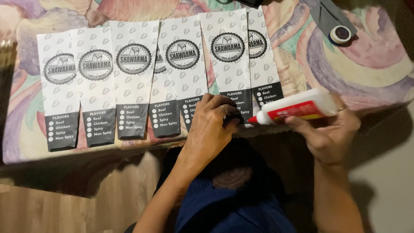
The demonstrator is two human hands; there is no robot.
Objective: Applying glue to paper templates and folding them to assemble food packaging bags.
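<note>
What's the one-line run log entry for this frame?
left hand: pressing paper bag bottom edge | right hand: holding glue bottle, nozzle at same edge | bags overlapped in row on table

seven paper bags [134, 77], one glue bottle [297, 107]

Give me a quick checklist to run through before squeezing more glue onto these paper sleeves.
1. Glue bottle gripped in the right hand: ok.
2. Red nozzle tip aimed at the dark bottom edge of the paper sleeve: ok.
3. Left hand pressing that sleeve's bottom edge flat: ok.
4. Nozzle open and glue flowing: cannot tell.
5. Other sleeves in an overlapping row on the patterned table: ok.
6. Grey tape piece and small round cap away from the working edge: ok.
</note>
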